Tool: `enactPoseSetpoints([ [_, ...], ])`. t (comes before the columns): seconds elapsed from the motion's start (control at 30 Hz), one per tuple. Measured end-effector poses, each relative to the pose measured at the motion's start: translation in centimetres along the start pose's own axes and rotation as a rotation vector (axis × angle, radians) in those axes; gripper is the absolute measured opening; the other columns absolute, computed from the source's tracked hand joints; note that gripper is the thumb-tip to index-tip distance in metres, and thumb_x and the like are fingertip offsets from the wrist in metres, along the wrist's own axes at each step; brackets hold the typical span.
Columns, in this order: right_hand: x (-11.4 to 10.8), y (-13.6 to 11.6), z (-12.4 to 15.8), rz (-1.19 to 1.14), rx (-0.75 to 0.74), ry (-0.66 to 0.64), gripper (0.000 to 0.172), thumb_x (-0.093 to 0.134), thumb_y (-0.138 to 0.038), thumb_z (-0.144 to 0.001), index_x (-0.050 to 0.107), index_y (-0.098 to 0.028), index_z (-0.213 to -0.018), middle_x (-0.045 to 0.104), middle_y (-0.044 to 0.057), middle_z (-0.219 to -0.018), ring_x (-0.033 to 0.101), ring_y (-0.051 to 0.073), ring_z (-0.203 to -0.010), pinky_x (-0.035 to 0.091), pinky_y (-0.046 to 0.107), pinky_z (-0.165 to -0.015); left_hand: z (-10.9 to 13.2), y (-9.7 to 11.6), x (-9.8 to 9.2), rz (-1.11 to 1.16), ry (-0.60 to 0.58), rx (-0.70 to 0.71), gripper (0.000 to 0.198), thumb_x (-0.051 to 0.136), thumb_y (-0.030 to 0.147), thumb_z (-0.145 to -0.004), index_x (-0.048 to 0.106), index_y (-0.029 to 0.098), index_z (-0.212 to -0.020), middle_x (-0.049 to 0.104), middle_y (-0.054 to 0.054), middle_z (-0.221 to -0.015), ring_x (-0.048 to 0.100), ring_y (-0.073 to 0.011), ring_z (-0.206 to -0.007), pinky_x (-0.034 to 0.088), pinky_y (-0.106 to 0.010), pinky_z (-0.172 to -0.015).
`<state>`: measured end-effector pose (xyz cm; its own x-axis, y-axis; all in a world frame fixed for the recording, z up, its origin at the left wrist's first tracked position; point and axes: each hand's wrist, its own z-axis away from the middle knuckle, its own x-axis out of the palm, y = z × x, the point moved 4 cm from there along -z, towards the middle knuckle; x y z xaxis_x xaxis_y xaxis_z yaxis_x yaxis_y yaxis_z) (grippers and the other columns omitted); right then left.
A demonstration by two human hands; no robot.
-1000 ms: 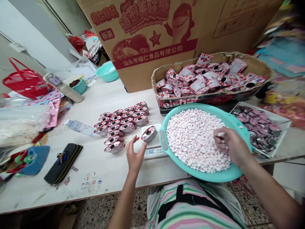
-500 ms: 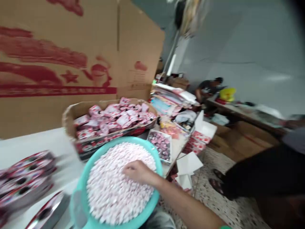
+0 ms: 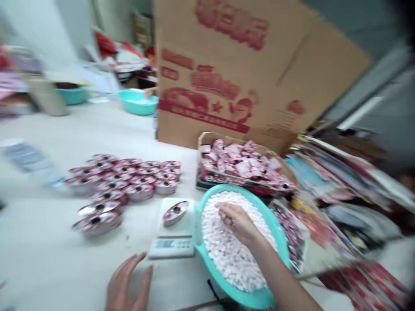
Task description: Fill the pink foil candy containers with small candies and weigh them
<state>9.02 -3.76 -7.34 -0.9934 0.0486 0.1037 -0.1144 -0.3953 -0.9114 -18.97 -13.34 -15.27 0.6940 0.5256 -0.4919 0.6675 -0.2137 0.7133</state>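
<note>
My right hand is over a turquoise plastic basin filled with small white pellet-like pieces. Its fingers are curled together; what they hold, if anything, is hidden. On the table at the bottom, my left hand has its fingers spread, with nothing in it. Between the hands stands a white digital scale, its display lit but unreadable. One oval red-and-silver container with a dark centre rests on the scale. Several similar oval containers sit grouped left of it.
Behind the basin, a cut-down carton holds pink-and-white wrapped pieces, with a tall cardboard box beyond. A small tray of wrapped pieces adjoins the basin. At left lies a clear bottle. Another person's hand reaches into a farther turquoise basin.
The view has swung left, bringing the scale, more oval containers and my left hand into sight. My right hand remains at the basin, now appearing raised slightly above the white pieces.
</note>
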Motion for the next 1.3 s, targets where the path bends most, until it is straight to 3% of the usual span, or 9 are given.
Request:
enactPoseSetpoints([
  [0.1, 3.9, -1.1, -2.2, 0.156, -0.082, -0.08, 0.035, 0.068, -0.049, -0.072, 0.063, -0.015, -0.078, 0.041, -0.007, -0.055, 0.026, 0.004, -0.046, 0.014, 0.021, -0.042, 1.0, -1.6, -0.1, -0.045, 0.031, -0.015, 0.025, 0.054, 0.035, -0.087, 0.057, 0.025, -0.109, 0.064, -0.005, -0.104, 0.061, -0.0256, -0.099, 0.052, -0.045, -0.087],
  [0.2, 7.8, -1.5, -3.7, 0.417, -0.245, -0.153, 0.036, 0.063, -0.051, -0.075, 0.068, -0.015, -0.079, 0.053, -0.003, -0.059, 0.04, 0.008, -0.052, 0.029, 0.022, -0.048, 1.4, -2.4, 0.3, -0.056, 0.037, -0.095, 0.025, 0.053, 0.031, -0.088, 0.055, 0.022, -0.112, 0.063, -0.007, -0.107, 0.059, -0.0234, -0.103, 0.051, -0.042, -0.09],
  [0.3, 10.1, -0.9, -4.5, 0.559, -0.315, -0.244, 0.035, 0.064, -0.05, -0.074, 0.073, -0.016, -0.079, 0.066, 0.002, -0.071, 0.055, 0.016, -0.068, 0.041, 0.026, -0.062, 1.8, -2.5, 0.4, -0.042, 0.031, -0.127, 0.027, 0.053, 0.029, -0.088, 0.055, 0.022, -0.114, 0.062, -0.007, -0.11, 0.057, -0.0226, -0.108, 0.05, -0.041, -0.093],
  [0.5, 10.3, 0.4, -4.9, 0.739, -0.392, -0.311, 0.036, 0.057, -0.05, -0.08, 0.076, -0.021, -0.091, 0.073, 0.006, -0.098, 0.065, 0.026, -0.093, 0.048, 0.035, -0.082, 2.3, -2.5, 0.4, -0.008, 0.005, -0.14, 0.026, 0.054, 0.025, -0.089, 0.055, 0.022, -0.114, 0.061, -0.007, -0.11, 0.055, -0.0218, -0.11, 0.048, -0.04, -0.096],
  [0.77, 10.1, 0.5, -4.9, 0.742, -0.391, -0.272, 0.042, 0.055, -0.053, -0.081, 0.075, -0.019, -0.095, 0.074, 0.006, -0.096, 0.066, 0.026, -0.091, 0.05, 0.036, -0.083, 2.4, -2.5, 0.3, -0.002, 0.013, -0.137, 0.025, 0.053, 0.023, -0.089, 0.054, 0.022, -0.113, 0.061, -0.007, -0.11, 0.054, -0.0219, -0.11, 0.048, -0.04, -0.095],
  [0.9, 8.4, -1.0, -3.0, 0.691, -0.402, -0.151, 0.041, 0.059, -0.052, -0.079, 0.075, -0.018, -0.096, 0.073, 0.006, -0.098, 0.065, 0.026, -0.093, 0.05, 0.035, -0.082, 1.4, -1.6, 0.1, -0.041, 0.007, -0.072, 0.027, 0.056, 0.024, -0.087, 0.053, 0.023, -0.114, 0.062, -0.006, -0.108, 0.054, -0.0228, -0.111, 0.046, -0.041, -0.095],
  [1.07, 3.2, -0.8, 0.2, 0.712, -0.358, 0.001, 0.043, 0.057, -0.053, -0.079, 0.075, -0.019, -0.099, 0.071, 0.003, -0.078, 0.063, 0.02, -0.075, 0.05, 0.028, -0.07, -4.0, 1.7, 1.6, -0.036, -0.094, 0.058, 0.044, 0.06, 0.034, -0.084, 0.046, 0.022, -0.125, 0.058, -0.01, -0.119, 0.049, -0.0263, -0.118, 0.04, -0.045, -0.102],
  [1.2, -2.4, 1.6, 2.7, 0.65, -0.261, 0.154, 0.042, 0.061, -0.053, -0.076, 0.075, -0.021, -0.099, 0.073, 0.003, -0.095, 0.064, 0.024, -0.095, 0.05, 0.029, -0.085, -8.2, 3.8, 4.1, -0.051, -0.239, 0.151, 0.063, 0.071, 0.042, -0.073, 0.045, 0.02, -0.127, 0.056, -0.013, -0.124, 0.048, -0.0301, -0.119, 0.038, -0.048, -0.101],
  [1.3, -6.2, 3.6, 4.3, 0.603, -0.174, 0.246, 0.041, 0.061, -0.053, -0.074, 0.075, -0.024, -0.1, 0.07, 0.001, -0.11, 0.06, 0.027, -0.111, 0.046, 0.03, -0.096, -9.4, 4.2, 5.7, -0.093, -0.357, 0.188, 0.062, 0.076, 0.04, -0.067, 0.05, 0.02, -0.121, 0.06, -0.011, -0.116, 0.051, -0.0303, -0.112, 0.041, -0.048, -0.096],
])
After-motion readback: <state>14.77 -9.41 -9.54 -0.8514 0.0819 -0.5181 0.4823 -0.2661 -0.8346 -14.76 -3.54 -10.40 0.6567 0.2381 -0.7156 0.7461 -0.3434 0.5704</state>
